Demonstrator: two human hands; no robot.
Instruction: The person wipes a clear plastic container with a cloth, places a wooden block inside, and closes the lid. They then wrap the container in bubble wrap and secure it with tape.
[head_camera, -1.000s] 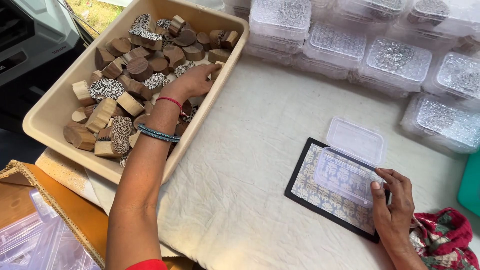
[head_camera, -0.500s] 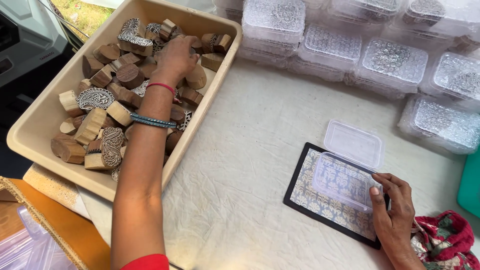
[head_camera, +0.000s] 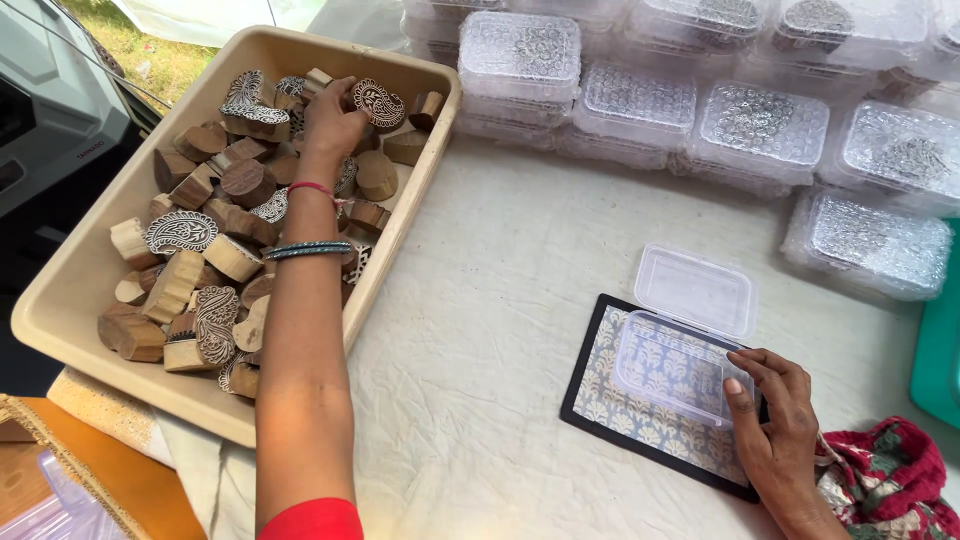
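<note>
Left hand has moved up the tray, fingers now closing on a carved wooden block. Right hand still flat, steadying the clear box.

On our left hand's wrist we wear a thin red thread, farther up the forearm a stack of slim blue-green bangles, a red sleeve at the upper arm, and our right hand is bare.

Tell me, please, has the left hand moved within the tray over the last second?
Yes. The left hand has travelled from the tray's right wall to the blocks at its far end.
</note>
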